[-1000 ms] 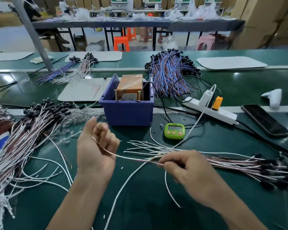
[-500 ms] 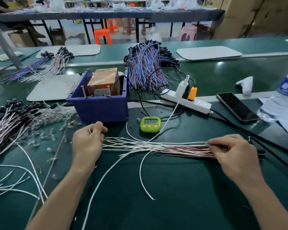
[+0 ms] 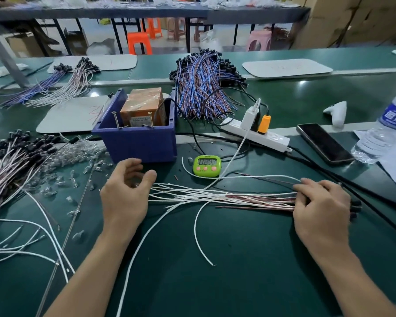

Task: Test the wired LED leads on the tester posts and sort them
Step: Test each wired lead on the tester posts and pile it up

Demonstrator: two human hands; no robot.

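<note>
Head view: I look down at the green table (image 3: 238, 282) from far away, with both hands in front of me.
Table: the wire bunch (image 3: 215, 196) lies flat on it, in the middle, between the two hands and in front of the blue box (image 3: 142, 145).
Wire bunch: its long way runs side to side across the table. The bare tips fan out and point left, at the left hand. The black ends (image 3: 354, 207) are on the right, partly hidden by the right hand.
Blue box: an orange tester (image 3: 144, 106) sits inside. Two thin metal posts (image 3: 116, 120) stand up at its front edge.
Right hand (image 3: 320, 207): its fingers curl over the bunch near the black ends and hold it down on the table.
Left hand (image 3: 124, 195): loose and half open, thumb out, holding nothing. It hangs just beside the bare tips, not touching them as far as I can see.
Step, I think: pick the next wire pair from the bunch to test.
How I would do it well: hold the bunch down with the right hand so it does not slide. Pinch only one pair near its tips. Pull it out to the left, along its length, so it does not tangle. Then put one tip on each post.
Watch out: the tips are thin and sit close together, so I could grab two pairs by mistake.
Sorting: the pile (image 3: 12, 170) far left may be the finished ones. I cannot tell for sure.
</note>
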